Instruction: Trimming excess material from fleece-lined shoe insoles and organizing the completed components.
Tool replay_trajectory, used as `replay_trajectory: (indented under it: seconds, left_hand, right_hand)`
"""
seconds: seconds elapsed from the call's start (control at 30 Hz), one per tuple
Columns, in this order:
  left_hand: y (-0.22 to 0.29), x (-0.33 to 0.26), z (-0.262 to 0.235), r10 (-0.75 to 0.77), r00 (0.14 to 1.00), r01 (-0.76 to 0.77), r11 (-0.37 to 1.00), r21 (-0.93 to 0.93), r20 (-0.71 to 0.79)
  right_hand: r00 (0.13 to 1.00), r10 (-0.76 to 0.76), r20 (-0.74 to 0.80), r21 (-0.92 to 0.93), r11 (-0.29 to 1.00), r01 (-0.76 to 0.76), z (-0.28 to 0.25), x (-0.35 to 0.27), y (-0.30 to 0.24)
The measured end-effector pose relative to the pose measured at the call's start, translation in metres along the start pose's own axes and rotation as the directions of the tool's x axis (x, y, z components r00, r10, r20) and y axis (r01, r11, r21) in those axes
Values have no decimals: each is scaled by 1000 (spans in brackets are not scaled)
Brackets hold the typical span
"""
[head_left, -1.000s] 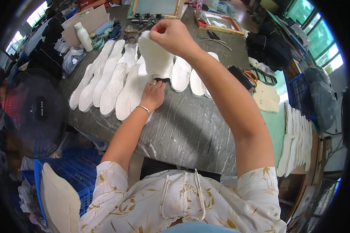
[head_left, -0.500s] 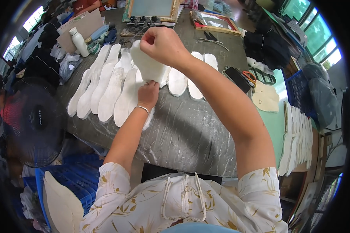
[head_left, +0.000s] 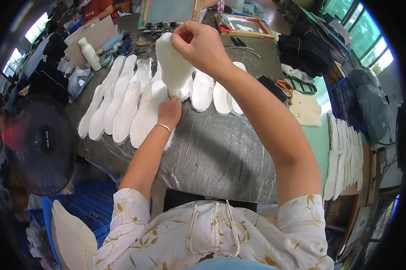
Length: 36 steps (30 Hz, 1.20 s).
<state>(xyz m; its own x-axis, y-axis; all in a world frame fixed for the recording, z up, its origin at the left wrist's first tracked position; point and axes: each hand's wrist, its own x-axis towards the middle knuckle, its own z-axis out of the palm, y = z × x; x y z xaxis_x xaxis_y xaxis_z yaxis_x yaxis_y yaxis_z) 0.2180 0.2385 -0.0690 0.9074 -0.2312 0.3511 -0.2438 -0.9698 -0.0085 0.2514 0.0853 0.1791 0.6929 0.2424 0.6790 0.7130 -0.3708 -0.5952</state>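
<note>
My right hand (head_left: pixel 202 47) is raised over the table, thumb and fingers pinched on the upper end of a fluffy white insole (head_left: pixel 172 65). That insole hangs upright with its broad side toward me. Just below its lower end is my left hand (head_left: pixel 170 111), fingers drawn together against the white insoles underneath; what they hold, if anything, is hidden. A row of white insoles (head_left: pixel 127 108) lies on the grey table to the left, partly overlapping. More white insoles (head_left: pixel 203 92) lie to the right of my hands, some behind my right forearm.
A fan (head_left: pixel 38 144) stands at the table's left, above a blue crate (head_left: pixel 88 204). At the back left is a white bottle (head_left: pixel 90 54). To the right lie orange-handled scissors (head_left: pixel 285 85), cream insole-shaped pieces (head_left: pixel 304 110) and a stack of insoles (head_left: pixel 342 157). Framed screens stand at the back.
The insole in my right hand has risen a little and hangs straighter. My right hand moved slightly up and right; my left hand shifted slightly down and left, apart from the insole's lower end.
</note>
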Motion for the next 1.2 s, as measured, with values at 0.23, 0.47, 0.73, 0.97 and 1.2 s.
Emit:
replay_trajectory:
  seconds: [0.23, 0.47, 0.73, 0.97, 1.2]
  left_hand:
    - [12, -4, -17, 68, 972, -49, 995, 88, -227]
    - [-8, 1, 6, 41, 998, -36, 992, 118, -45]
    - [13, -7, -26, -46, 999, 45, 997, -66, -5]
    - [3, -68, -74, -83, 959, 3, 959, -283, -271]
    - [64, -101, -59, -165, 979, 192, 564, -803, 118]
  right_hand:
    - [988, 153, 24, -22, 988, -153, 1, 1, 10]
    - [996, 76, -42, -10, 997, -76, 2, 9, 13]
    - [980, -190, -55, 101, 976, 195, -45, -11, -7]
    - [833, -302, 464, -68, 925, 374, -153, -196, -27]
    - [848, 358, 390, -532, 840, -110, -230, -411, -26]
